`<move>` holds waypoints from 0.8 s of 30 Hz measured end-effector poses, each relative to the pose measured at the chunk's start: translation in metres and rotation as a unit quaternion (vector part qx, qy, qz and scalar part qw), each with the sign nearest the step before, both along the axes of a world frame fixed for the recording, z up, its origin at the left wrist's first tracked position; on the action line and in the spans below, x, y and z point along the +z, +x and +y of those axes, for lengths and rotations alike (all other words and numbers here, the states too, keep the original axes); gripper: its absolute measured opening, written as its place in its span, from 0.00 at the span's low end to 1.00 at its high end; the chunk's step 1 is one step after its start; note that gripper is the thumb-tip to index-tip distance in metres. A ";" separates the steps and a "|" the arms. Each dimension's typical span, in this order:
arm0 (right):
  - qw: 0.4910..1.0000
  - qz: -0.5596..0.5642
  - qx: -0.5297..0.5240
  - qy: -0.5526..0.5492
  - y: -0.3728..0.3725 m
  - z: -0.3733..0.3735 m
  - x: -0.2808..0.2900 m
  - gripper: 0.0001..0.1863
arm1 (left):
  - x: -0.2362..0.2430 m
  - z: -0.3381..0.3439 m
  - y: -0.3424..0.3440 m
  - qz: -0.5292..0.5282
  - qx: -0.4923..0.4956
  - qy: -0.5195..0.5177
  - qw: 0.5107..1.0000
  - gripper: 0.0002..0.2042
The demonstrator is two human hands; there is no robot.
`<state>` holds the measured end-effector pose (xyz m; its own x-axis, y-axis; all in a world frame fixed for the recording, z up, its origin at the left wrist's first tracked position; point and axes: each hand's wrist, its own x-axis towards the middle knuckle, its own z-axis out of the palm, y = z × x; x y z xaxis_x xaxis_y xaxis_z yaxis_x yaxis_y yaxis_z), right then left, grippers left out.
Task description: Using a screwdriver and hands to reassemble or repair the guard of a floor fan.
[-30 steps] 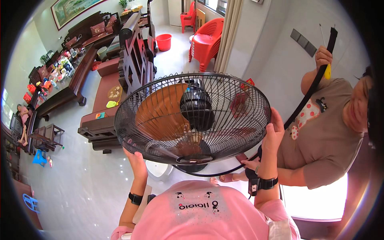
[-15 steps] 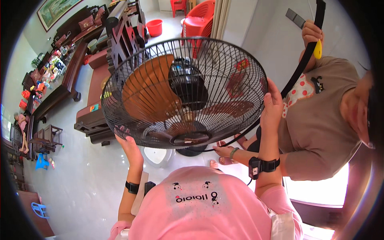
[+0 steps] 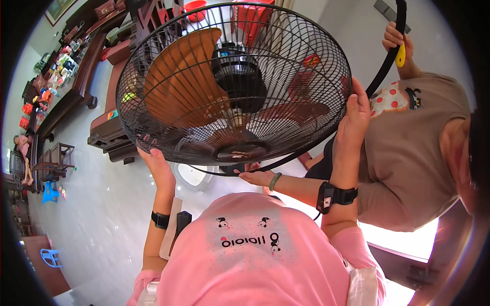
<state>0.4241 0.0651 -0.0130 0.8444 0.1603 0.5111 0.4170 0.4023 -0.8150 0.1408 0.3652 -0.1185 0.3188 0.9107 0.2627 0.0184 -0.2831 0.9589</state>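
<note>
I hold a round black wire fan cage (image 3: pixel 286 61) with brown blades (image 3: pixel 178 76) and a black motor (image 3: pixel 237 81) inside. My left hand (image 3: pixel 157 166) grips its lower left rim, fingertips showing through the wires; my right hand (image 3: pixel 357 117) grips the right rim, thumb upward. At the right, a co-worker (image 3: pixel 408 153) in a brown top holds a long black curved band (image 3: pixel 380 74) and a yellow-handled tool (image 3: pixel 400 53) in a raised hand (image 3: pixel 393 35). The co-worker's other hand (image 3: pixel 255 177) is under the band's lower end, below the cage. A black base (image 3: pixel 229 169) shows partly behind.
A white object (image 3: pixel 189 178) lies below the cage. At left are a wooden sofa (image 3: pixel 107 130), a long cluttered table (image 3: pixel 84 86), blue stools (image 3: pixel 50 191) and a seated person (image 3: pixel 23 148). Red chairs (image 3: pixel 250 23) and a bucket (image 3: pixel 196 7) are behind.
The cage and both my hands have risen in the picture, with the cage now nearer the top edge. The co-worker's lower hand and the black band have also shifted upward and leftward.
</note>
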 end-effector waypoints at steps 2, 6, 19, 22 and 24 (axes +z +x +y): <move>1.000 0.005 0.004 0.011 0.000 0.001 0.000 0.24 | -0.001 0.001 0.002 0.003 -0.006 0.006 1.000 0.28; 1.000 -0.003 -0.004 0.021 0.003 0.002 -0.002 0.25 | 0.000 0.003 0.001 0.000 -0.010 0.000 1.000 0.30; 0.999 0.004 -0.032 0.037 0.007 0.010 0.006 0.22 | 0.000 0.007 0.006 0.008 -0.041 0.008 0.999 0.34; 0.999 -0.007 -0.011 0.039 0.010 0.010 0.007 0.21 | 0.004 0.006 0.006 0.025 -0.039 0.007 0.999 0.36; 0.999 -0.010 -0.017 0.038 0.011 0.011 0.007 0.21 | 0.006 0.005 0.007 0.029 -0.035 -0.003 0.999 0.38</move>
<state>0.4352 0.0764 -0.0060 0.8383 0.0920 0.5373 0.4467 0.4490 -0.7738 0.1477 0.3706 -0.1130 0.3960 0.8875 0.2359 0.0543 -0.2791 0.9587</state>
